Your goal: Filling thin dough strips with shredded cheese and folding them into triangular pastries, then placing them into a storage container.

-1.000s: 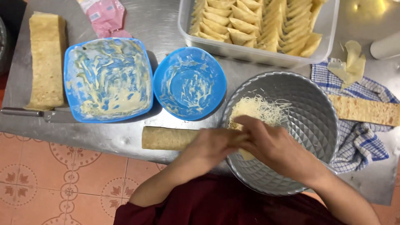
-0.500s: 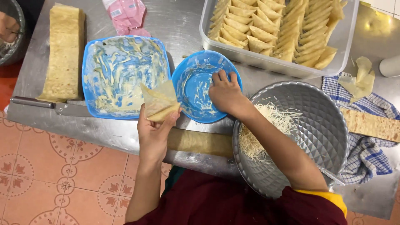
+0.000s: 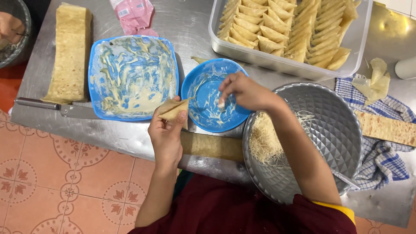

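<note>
A folded pastry triangle (image 3: 173, 110) sits in the left hand (image 3: 167, 134). The fingers and thumb pinch it from below, and its pointy end sticks out to the right, over the rim of the small blue bowl (image 3: 198, 113). The right hand (image 3: 245, 92) is just to the right of the pastry, over the same bowl. It holds nothing. Its fingers are bent, and one fingertip dips into the pale paste smeared inside the bowl. The two hands are close but do not touch.

Left of the small bowl, and touching it, is a big square blue bowl (image 3: 132, 78) smeared with the same paste. A knife (image 3: 56, 108) lies by its near left corner. Farther left is a tall stack of pastry sheets (image 3: 69, 52). Near the left hand, a long strip of pastry (image 3: 212, 146) lies on the metal table (image 3: 182, 26). To the right is a big silver bowl (image 3: 329, 130) with thin pale shreds (image 3: 264, 138) inside. Far from the person, a clear tub (image 3: 359, 56) is full of folded triangles. A blue checked cloth (image 3: 385, 160) lies at the right.
</note>
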